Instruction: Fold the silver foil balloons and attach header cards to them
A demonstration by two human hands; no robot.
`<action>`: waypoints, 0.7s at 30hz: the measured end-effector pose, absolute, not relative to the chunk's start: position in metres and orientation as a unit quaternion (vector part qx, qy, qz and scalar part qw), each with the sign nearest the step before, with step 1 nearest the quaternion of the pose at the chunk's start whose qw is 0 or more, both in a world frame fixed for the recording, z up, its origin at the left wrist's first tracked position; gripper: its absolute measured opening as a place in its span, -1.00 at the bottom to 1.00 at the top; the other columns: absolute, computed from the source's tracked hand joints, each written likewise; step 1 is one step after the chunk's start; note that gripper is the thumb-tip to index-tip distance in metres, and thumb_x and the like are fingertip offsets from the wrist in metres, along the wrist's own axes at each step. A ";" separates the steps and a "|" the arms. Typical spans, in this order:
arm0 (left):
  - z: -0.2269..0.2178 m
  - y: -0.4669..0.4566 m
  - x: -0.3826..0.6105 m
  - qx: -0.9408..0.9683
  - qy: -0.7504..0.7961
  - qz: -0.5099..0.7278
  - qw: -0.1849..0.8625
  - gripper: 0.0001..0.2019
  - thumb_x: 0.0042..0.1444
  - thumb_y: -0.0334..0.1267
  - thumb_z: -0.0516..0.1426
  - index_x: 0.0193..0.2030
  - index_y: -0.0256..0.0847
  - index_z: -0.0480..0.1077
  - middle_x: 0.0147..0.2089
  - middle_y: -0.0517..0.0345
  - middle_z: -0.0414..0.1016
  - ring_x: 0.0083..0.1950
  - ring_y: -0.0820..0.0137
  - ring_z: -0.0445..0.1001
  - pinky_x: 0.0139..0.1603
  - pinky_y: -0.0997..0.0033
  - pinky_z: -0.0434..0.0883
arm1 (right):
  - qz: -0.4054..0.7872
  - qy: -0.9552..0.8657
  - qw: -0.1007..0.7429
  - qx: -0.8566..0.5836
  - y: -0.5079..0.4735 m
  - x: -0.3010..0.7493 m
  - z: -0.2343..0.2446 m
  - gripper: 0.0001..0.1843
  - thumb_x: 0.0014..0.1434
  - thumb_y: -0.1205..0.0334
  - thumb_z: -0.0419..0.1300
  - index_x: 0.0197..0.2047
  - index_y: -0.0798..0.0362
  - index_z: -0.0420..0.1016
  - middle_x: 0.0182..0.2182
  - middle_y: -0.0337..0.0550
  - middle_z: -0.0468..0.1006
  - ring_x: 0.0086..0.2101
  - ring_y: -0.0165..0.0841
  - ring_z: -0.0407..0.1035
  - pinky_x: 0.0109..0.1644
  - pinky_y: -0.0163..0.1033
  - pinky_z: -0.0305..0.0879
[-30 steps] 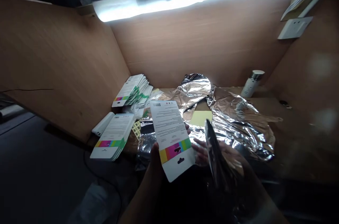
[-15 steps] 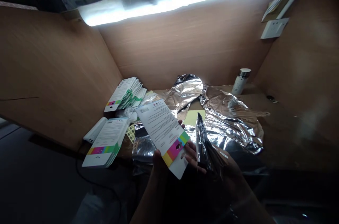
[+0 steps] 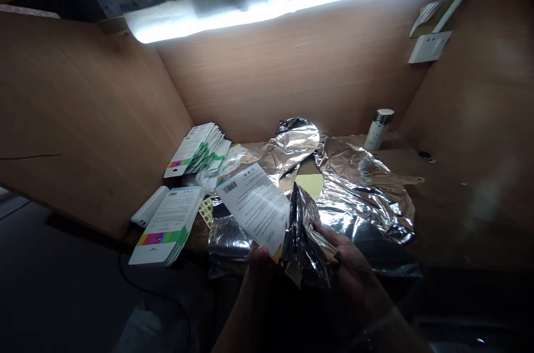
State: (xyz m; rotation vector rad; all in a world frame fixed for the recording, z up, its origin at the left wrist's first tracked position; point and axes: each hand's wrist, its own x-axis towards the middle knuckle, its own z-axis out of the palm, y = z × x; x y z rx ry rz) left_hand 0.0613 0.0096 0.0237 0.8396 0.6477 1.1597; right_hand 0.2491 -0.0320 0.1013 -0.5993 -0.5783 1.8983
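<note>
"Since you can see the lower middle of the frame, what's being held down there?"

"Two things. The left hand [image 3: 259,257] grasps a printed card [image 3: 253,205] by its lower end, thumb in front; its other fingers are hidden. The right hand [image 3: 349,265] is closed around a crumpled foil bundle [image 3: 307,239]."

"Do those two overlap?"

"Yes, the foil covers the card's lower right part. The card tilts, its barcode end toward the upper left."

"And past them?"

"At lower left, a near stack [image 3: 167,222] of similar cards with a colored band. Large foil sheets [image 3: 362,197] spread over the worktop [image 3: 398,159], right of center, with a yellow sheet [image 3: 311,183] showing between them."

"Farther back?"

"A fanned far stack [image 3: 199,144] left of center, against the side panel, and a white bottle [image 3: 377,133] upright on the right."

"Above?"

"A wall socket [image 3: 430,47] at upper right and a bright tube light [image 3: 287,0] across the top."
</note>
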 end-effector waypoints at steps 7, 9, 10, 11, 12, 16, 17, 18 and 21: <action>0.066 0.023 0.068 0.307 0.180 0.582 0.732 -0.13 -0.14 0.35 0.22 0.23 -0.19 0.41 0.18 -0.15 0.53 0.28 -0.20 0.39 0.17 -0.07 0.43 | 0.796 -0.338 0.387 -0.321 -0.023 0.282 0.075 -0.71 0.10 0.14 0.46 -0.20 0.17 0.61 -0.34 -0.08 0.65 -0.36 -0.32 0.54 -0.26 -0.27 0.40; 0.070 0.024 0.070 0.312 0.167 0.575 0.737 -0.09 -0.10 0.32 0.21 0.31 -0.22 0.35 0.28 -0.17 0.45 0.33 -0.24 0.33 0.26 -0.14 0.36 | 0.785 -0.393 0.342 -0.336 -0.015 0.288 0.066 -0.65 0.07 0.11 0.49 -0.22 0.19 0.59 -0.36 -0.09 0.64 -0.38 -0.33 0.52 -0.29 -0.28 0.36; 0.070 0.023 0.071 0.318 0.156 0.571 0.740 -0.07 -0.11 0.31 0.22 0.34 -0.23 0.31 0.32 -0.18 0.42 0.36 -0.25 0.30 0.29 -0.18 0.32 | 0.778 -0.403 0.338 -0.345 -0.011 0.288 0.062 -0.63 0.04 0.09 0.50 -0.23 0.19 0.56 -0.40 -0.12 0.62 -0.41 -0.36 0.50 -0.31 -0.30 0.33; 0.069 0.023 0.073 0.325 0.141 0.569 0.743 -0.03 -0.13 0.30 0.24 0.37 -0.23 0.28 0.35 -0.19 0.38 0.38 -0.27 0.27 0.32 -0.21 0.29 | 0.770 -0.405 0.342 -0.355 -0.008 0.288 0.059 -0.60 0.01 0.08 0.52 -0.25 0.16 0.52 -0.44 -0.18 0.60 -0.45 -0.39 0.46 -0.35 -0.31 0.29; 0.068 0.022 0.074 0.331 0.126 0.566 0.745 0.00 -0.15 0.29 0.25 0.39 -0.23 0.24 0.37 -0.20 0.35 0.39 -0.29 0.24 0.34 -0.25 0.26 | 0.761 -0.404 0.353 -0.365 -0.005 0.288 0.056 -0.57 -0.02 0.07 0.54 -0.25 0.13 0.48 -0.49 -0.23 0.57 -0.50 -0.42 0.41 -0.40 -0.33 0.24; 0.065 0.019 0.077 0.343 0.104 0.549 0.755 0.03 -0.16 0.26 0.26 0.43 -0.21 0.17 0.42 -0.24 0.28 0.39 -0.32 0.24 0.36 -0.31 0.21 | 0.710 -0.407 0.409 -0.404 0.000 0.286 0.052 -0.48 -0.02 -0.01 0.53 -0.28 0.00 0.28 -0.58 -0.36 0.49 -0.61 -0.48 0.26 -0.52 -0.38 0.05; 0.064 0.019 0.077 0.341 0.103 0.545 0.759 0.03 -0.15 0.26 0.26 0.44 -0.21 0.16 0.42 -0.24 0.28 0.38 -0.31 0.25 0.36 -0.31 0.21 | 0.698 -0.410 0.417 -0.412 -0.001 0.284 0.051 -0.47 0.00 -0.03 0.52 -0.29 -0.01 0.25 -0.58 -0.37 0.49 -0.61 -0.47 0.26 -0.52 -0.38 0.05; 0.063 0.018 0.078 0.339 0.102 0.544 0.761 0.03 -0.14 0.25 0.25 0.44 -0.21 0.15 0.41 -0.24 0.29 0.38 -0.31 0.25 0.36 -0.30 0.21 | 0.690 -0.411 0.425 -0.418 -0.001 0.282 0.050 -0.47 0.01 -0.04 0.51 -0.30 -0.02 0.23 -0.58 -0.37 0.49 -0.60 -0.47 0.27 -0.52 -0.38 0.05; 0.057 0.016 0.085 0.326 0.104 0.538 0.770 -0.02 -0.13 0.16 0.24 0.43 -0.24 0.17 0.38 -0.22 0.35 0.37 -0.29 0.28 0.34 -0.28 0.25 | 0.669 -0.398 0.454 -0.433 0.001 0.271 0.048 -0.42 -0.02 -0.05 0.52 -0.35 -0.04 0.16 -0.57 -0.37 0.46 -0.56 -0.42 0.31 -0.50 -0.35 0.12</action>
